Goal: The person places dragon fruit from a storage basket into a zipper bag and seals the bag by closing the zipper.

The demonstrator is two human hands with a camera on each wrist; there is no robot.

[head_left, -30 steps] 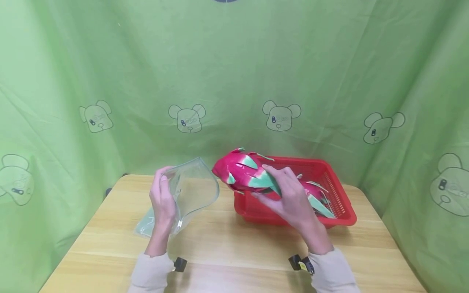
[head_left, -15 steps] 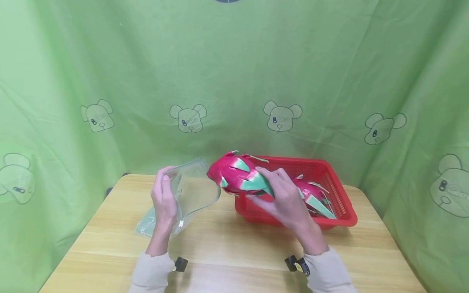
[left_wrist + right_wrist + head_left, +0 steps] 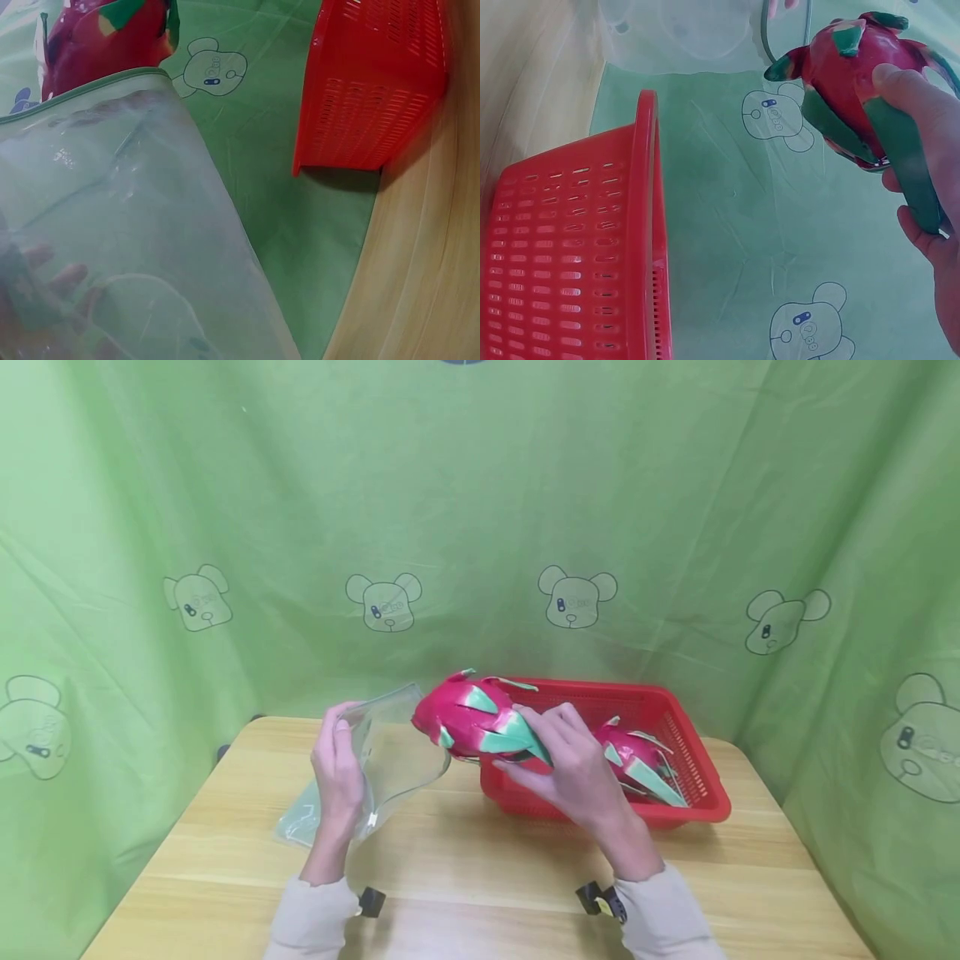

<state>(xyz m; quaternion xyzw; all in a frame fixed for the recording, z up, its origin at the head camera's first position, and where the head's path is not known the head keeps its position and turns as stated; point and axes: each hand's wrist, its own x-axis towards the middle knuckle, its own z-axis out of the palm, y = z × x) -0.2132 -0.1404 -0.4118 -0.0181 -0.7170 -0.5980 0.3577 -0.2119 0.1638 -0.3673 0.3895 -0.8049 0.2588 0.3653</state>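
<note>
A dragon fruit (image 3: 461, 717) is gripped in the right hand (image 3: 579, 770) at the gaping mouth of a clear zip bag (image 3: 396, 760), whose edge is pinched by the left hand (image 3: 339, 768). Bagging appears to be in hand; the fruit likely needs to be guided inside, the mouth held wide.

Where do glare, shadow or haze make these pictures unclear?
Head view: pale glare on the wooden table near the bottom edge; left wrist view: dim, the left hand's fingers hazy through the zip bag, a dark shadow by the red basket; right wrist view: some basket slots bright, others dark.
</note>
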